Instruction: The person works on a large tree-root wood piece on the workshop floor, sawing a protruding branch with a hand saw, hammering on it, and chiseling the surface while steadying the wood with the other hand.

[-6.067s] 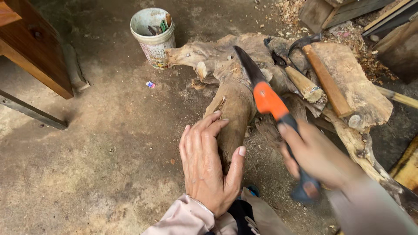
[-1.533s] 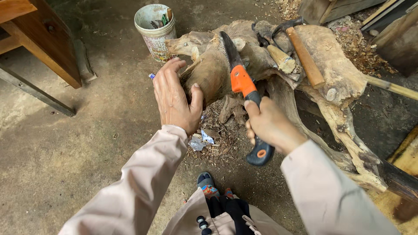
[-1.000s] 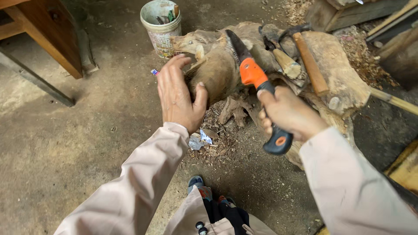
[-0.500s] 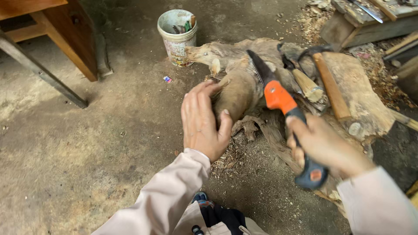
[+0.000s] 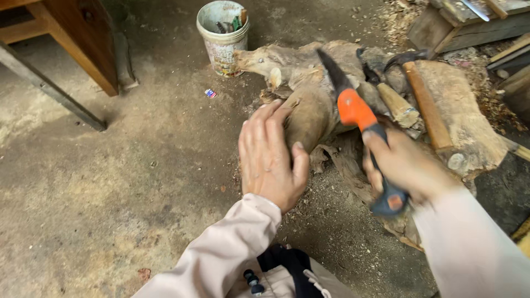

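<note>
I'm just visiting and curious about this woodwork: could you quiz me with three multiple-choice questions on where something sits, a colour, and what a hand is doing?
1. Where is the white bucket?
A. On the floor by the far end of the gnarled wood piece
B. On the table
C. In the left hand

2. What colour is the tool just behind its dark blade?
A. Green
B. Orange
C. White

3. What is the left hand doing?
A. Hanging free
B. Holding a hammer
C. Resting flat on the wood

Answers: A, it stands on the concrete there; B, the right hand grips its dark lower handle; C, palm down.

Dusty workshop floor
Bare concrete floor (image 5: 110,182), wood shavings (image 5: 400,22) top right, a brown wooden bench (image 5: 83,38) top left.
</note>
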